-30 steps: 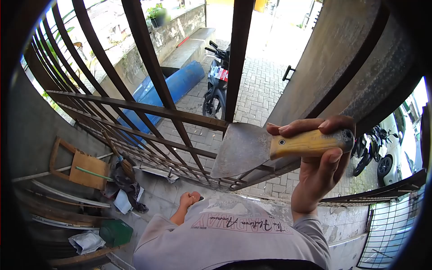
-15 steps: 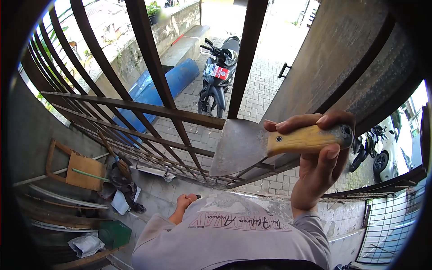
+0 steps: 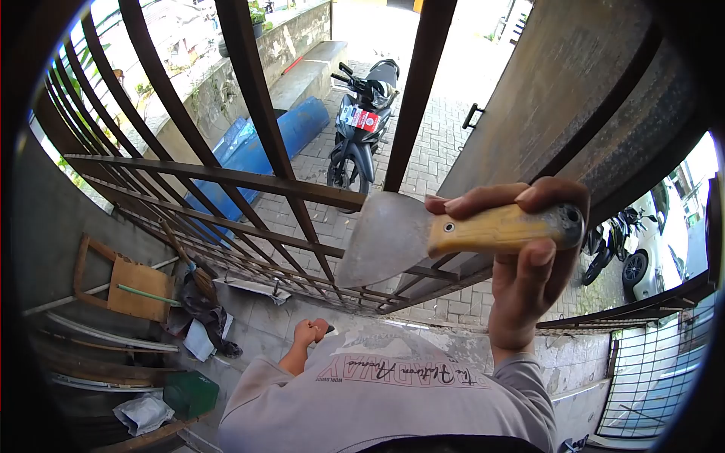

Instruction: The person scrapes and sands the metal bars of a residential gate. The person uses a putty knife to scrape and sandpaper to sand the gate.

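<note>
My right hand (image 3: 532,257) is raised up close, its fingers and thumb wrapped round the yellow wooden handle of a putty knife (image 3: 389,240). The broad grey blade points left and is held before the bars of a brown metal gate (image 3: 279,183). Low beside my shirt, my left hand (image 3: 306,332) is closed. A small reddish, dark-tipped thing shows at its fingers, too small to name.
Behind the bars stand a parked motorbike (image 3: 356,136) and a blue rolled sheet (image 3: 260,151). At left are a wooden chair (image 3: 140,291), a broom (image 3: 200,278) and a green container (image 3: 190,392). A metal panel (image 3: 559,98) rises at right.
The putty knife and my right hand have shifted slightly left and up in view. My left hand stays low and closed.
</note>
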The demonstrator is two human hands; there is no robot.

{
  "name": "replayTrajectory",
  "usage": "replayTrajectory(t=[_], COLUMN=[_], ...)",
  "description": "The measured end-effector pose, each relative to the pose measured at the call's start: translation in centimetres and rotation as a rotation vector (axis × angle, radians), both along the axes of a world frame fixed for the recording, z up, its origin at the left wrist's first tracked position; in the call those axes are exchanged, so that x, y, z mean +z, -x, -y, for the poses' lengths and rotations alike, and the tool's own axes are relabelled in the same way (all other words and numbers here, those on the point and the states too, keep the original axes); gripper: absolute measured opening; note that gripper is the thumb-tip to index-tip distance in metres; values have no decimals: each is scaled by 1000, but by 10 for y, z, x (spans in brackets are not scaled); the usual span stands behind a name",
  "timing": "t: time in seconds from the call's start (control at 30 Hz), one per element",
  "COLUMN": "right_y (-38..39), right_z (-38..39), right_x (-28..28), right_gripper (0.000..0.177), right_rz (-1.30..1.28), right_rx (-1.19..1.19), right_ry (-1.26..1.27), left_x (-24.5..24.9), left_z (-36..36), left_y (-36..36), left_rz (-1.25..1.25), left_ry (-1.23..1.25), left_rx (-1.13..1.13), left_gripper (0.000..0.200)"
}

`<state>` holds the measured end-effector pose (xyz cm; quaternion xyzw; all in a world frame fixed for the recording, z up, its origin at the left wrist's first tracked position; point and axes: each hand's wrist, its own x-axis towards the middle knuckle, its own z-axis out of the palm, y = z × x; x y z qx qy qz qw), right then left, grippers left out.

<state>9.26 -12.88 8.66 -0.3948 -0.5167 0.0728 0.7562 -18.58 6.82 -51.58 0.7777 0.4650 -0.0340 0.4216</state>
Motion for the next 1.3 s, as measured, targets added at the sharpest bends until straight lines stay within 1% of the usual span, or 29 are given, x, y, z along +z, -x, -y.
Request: replayTrajectory(t=[0.03,0.1,0.13,0.17,0.27,0.33,0.37,0.47,0.5,0.57,0.63,0.77,0.87,0.93,0.97,1.0,1.07,1.1,1.13,1.17,1.23,1.27,1.3], right_y=[-1,-4,-3,-1,3,-2,-4,4,6,2,0,2,4,6,10,10,12,14,15,16,20,21,23], right_z=[-3,-11,-17,-15,-7,-18,-25,-19,-16,-25,-43,-26,-34,-43,-38,-41,-53,-62,-61,-55,-42,-44,-51], right_x=[0,-1,-1,0,2,-2,-5,0,3,-4,-10,-3,-1,-1,-3,-3,-3,-4,-3,1,9,9,7], right_gripper=[41,41,42,42,42,43,43,42,42,42,44,43,44,44,44,44,44,44,42,42,42,43,43], right_rz=[1,129,176,173,47,97,146,113,80,94,232,159,175,198,135,141,196,243,258,254,108,124,122], right_rx=[6,10,-29,-33,-15,-31,-51,-56,-73,-56,-94,-63,-69,-75,-128,-122,-152,-189,-194,-209,-173,-207,-223], right_ry=[3,3,53,55,32,32,27,31,59,43,1,-6,14,12,-15,-16,0,13,8,6,20,26,30], left_x=[-1,-1,0,2,-4,0,2,4,-7,-12,-11,-12,-21,-8,-3,1,-20,-57,-79,-84,-75,-71,-38], left_z=[3,7,8,10,9,11,13,11,10,10,10,3,10,4,-1,-2,-4,-9,-14,-18,-31,-38,-41], left_y=[0,-2,-2,1,0,5,6,9,13,15,19,18,20,21,21,22,28,36,43,47,50,54,55], left_rz=[13,-18,-47,-50,-56,-20,-18,-56,-36,-19,-22,-16,3,44,43,44,40,67,94,90,30,28,35], left_ry=[-34,-22,-13,-12,-9,85,84,56,41,32,71,78,58,136,132,122,122,145,166,162,21,21,38], left_rx=[10,-8,-31,-35,-53,-35,-28,-47,-30,-19,-16,19,59,59,60,54,37,40,42,27,-35,-51,-28], left_gripper=[23,23,22,22,23,25,25,25,24,24,23,22,21,21,21,22,23,24,24,24,25,25,26])
